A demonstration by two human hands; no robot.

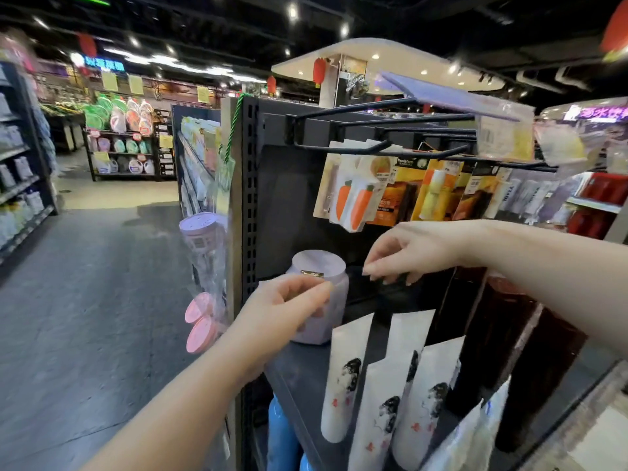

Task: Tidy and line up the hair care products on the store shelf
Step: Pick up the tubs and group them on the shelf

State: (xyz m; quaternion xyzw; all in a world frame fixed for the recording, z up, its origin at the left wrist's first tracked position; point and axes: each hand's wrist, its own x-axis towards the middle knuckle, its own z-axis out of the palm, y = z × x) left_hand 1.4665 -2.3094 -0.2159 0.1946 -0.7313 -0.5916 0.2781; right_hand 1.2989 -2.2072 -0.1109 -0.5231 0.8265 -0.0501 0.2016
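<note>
A pale lilac jar [321, 266] with a flat lid stands at the left end of the dark shelf [299, 375]. My left hand [289, 307] grips its front side, fingers curled round it. My right hand [404, 253] reaches in from the right, its fingers curled down onto a dark item [390, 288] next to the jar; whether it holds that item is unclear. Several white tubes [346, 375] with a drawn head of black hair stand in front. Tall dark bottles [489, 338] stand to the right.
Black peg hooks [390, 130] jut out above, hung with carrot-printed and orange packets [360, 198]. A bag with pink and lilac lidded items [202, 266] hangs on the shelf's left post. Blue bottles [280, 436] sit below. The aisle floor [85, 317] lies left.
</note>
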